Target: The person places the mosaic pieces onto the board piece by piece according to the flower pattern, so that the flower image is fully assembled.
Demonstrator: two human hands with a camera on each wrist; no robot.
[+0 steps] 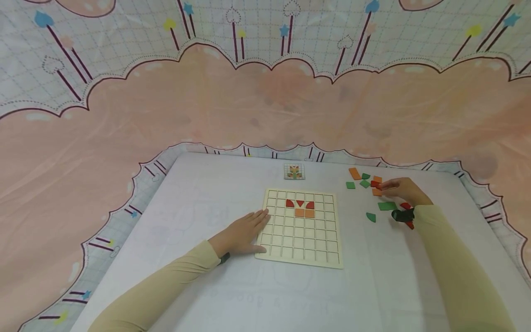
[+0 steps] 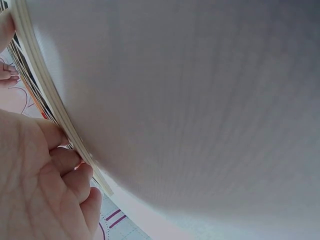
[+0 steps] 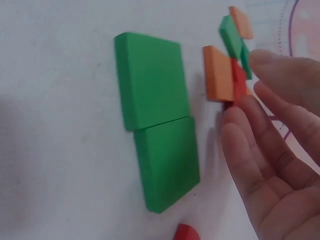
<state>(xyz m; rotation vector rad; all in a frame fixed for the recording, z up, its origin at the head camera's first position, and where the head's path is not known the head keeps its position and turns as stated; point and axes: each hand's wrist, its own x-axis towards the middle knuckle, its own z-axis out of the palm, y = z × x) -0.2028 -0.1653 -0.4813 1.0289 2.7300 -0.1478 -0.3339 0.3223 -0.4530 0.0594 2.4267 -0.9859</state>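
A pale square grid board (image 1: 298,263) lies on the table, with red pieces (image 1: 310,205) and two orange squares (image 1: 299,212) set in its upper cells. My left hand (image 1: 246,233) rests at the board's left edge, fingers extended and thumb spread. In the left wrist view, its fingertips touch the board's edge (image 2: 50,95). My right hand (image 1: 400,188) reaches into the loose pieces at the right, fingertips right at a red piece (image 1: 374,183) between two orange ones. The right wrist view shows its thumb and fingers apart beside that red piece (image 3: 239,80).
A small pattern card (image 1: 294,171) lies behind the board. Loose green pieces (image 1: 387,206), an orange piece (image 1: 354,174) and red pieces (image 1: 410,225) lie around and under the right wrist. A patterned cloth (image 1: 265,110) hangs behind the white table (image 1: 186,198).
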